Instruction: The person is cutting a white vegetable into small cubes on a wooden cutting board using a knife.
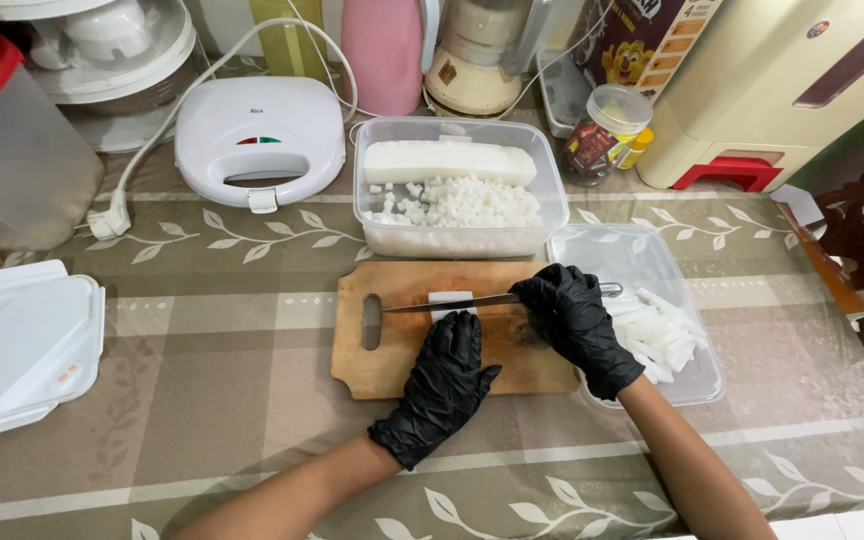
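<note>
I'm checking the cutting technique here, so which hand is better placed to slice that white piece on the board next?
Right hand: it grips the knife, blade lying across the white piece. The left hand only steadies it.

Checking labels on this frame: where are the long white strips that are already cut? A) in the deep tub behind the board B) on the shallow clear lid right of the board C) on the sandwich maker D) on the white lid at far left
B: the long white strips lie on the shallow clear lid just right of the cutting board, beside the right hand holding the knife; the deep tub holds small cubes and a large block instead.
</note>
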